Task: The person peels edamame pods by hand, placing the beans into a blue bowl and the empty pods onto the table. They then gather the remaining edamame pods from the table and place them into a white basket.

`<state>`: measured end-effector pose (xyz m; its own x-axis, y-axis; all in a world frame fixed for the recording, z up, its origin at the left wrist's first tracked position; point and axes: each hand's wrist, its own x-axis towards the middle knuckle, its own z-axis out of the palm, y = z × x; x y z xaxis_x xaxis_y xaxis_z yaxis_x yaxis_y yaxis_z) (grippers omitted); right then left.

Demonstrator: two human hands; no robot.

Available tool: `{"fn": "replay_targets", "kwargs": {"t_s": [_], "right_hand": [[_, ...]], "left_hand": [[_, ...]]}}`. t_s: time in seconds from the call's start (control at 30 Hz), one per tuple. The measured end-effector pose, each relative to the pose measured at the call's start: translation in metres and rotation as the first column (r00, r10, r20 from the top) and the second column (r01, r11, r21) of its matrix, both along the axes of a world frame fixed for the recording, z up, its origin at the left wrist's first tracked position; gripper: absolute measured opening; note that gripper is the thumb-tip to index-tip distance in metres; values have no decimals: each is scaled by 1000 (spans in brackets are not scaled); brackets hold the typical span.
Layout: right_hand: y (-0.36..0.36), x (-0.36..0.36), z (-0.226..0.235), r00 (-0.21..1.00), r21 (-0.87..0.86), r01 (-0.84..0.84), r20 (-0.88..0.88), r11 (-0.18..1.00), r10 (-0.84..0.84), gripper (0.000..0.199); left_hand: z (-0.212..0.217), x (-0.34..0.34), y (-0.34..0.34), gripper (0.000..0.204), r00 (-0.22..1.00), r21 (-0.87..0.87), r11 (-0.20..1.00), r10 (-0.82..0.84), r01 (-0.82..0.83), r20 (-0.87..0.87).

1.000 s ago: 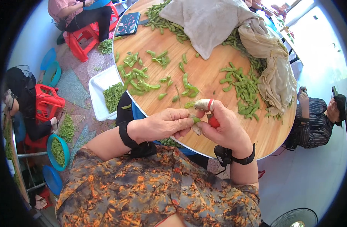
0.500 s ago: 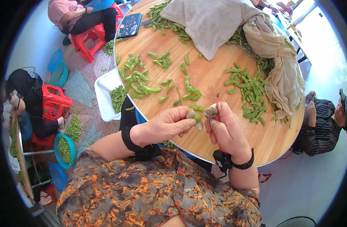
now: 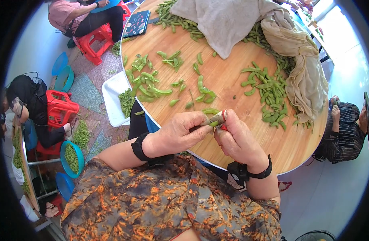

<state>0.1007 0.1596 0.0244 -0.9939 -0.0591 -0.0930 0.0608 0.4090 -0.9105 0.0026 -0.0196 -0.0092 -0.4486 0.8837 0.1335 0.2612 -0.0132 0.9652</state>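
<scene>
In front of my chest, over the near edge of the round wooden table, both hands meet fingertip to fingertip. My left hand is closed, pinching a green soybean pod that shows only in part. Closed as well, my right hand brings its thumb and forefinger against the pod's end. A small red thing shows between the right fingers; its kind is hidden. The fingertips look wrapped in greyish covers. Just beyond the hands lie loose pods, with a larger pile of pods to the right.
A grey cloth and a beige cloth cover heaped pods at the back. A dark patterned case lies at the far left edge. Beside the table stands a white tub. People sit at left and right.
My hands have come together; the gap between them has closed. The green pod is now mostly covered by the fingers. The view has shifted slightly.
</scene>
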Motion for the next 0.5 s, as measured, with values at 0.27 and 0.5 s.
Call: {"fn": "replay_targets", "kwargs": {"t_s": [0.27, 0.5], "right_hand": [[-5, 1, -4, 997, 79, 7, -79, 997, -1, 19], [-7, 3, -9, 996, -125, 32, -84, 992, -43, 15]], "left_hand": [[-8, 1, -2, 10, 998, 46, 999, 26, -23, -64], [6, 2, -1, 23, 905, -67, 996, -22, 56, 424]]}}
